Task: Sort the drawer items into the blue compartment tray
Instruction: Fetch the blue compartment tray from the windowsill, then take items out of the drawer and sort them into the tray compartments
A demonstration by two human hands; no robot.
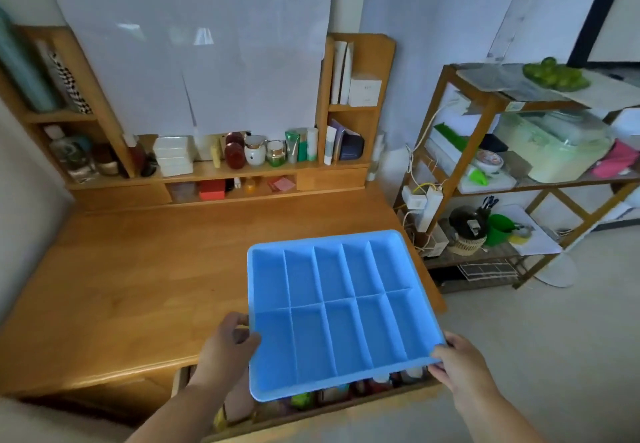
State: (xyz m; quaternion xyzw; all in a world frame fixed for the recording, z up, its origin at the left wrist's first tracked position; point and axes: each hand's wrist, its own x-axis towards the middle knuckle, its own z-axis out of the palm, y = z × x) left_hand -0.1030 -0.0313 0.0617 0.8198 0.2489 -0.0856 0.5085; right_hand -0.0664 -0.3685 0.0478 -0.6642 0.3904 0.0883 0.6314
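Above the open drawer [332, 397], the blue compartment tray [337, 307] is gripped at its near corners by the left hand [227, 345] and right hand [460, 363]. It should be kept level and set fully onto the desk [131, 286].

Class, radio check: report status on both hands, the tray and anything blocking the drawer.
Left hand and right hand grip the blue tray by its near corners. Tray compartments empty. Tray covers the open drawer; items beneath mostly hidden.
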